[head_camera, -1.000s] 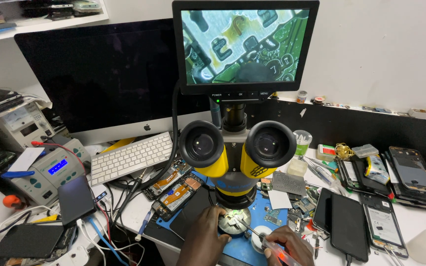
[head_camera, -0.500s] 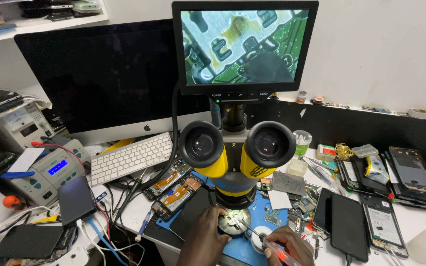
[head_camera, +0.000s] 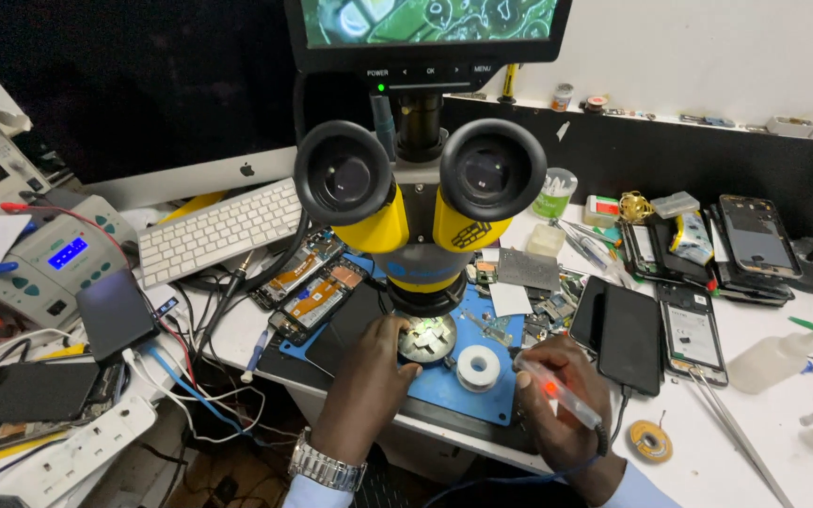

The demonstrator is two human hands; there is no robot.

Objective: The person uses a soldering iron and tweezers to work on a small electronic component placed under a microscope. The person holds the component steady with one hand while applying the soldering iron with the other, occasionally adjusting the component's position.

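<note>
Tightly hemmed, left hand (head_camera: pixel 369 376) pins the lit board (head_camera: pixel 427 339); right hand (head_camera: pixel 557 400) grips a pen tool (head_camera: pixel 562 395).

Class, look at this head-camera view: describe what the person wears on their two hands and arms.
Both hands are bare, with no gloves. The left hand has a silver metal link watch on its wrist, above a light blue sleeve cuff. The right hand shows a matching light blue sleeve.
</note>
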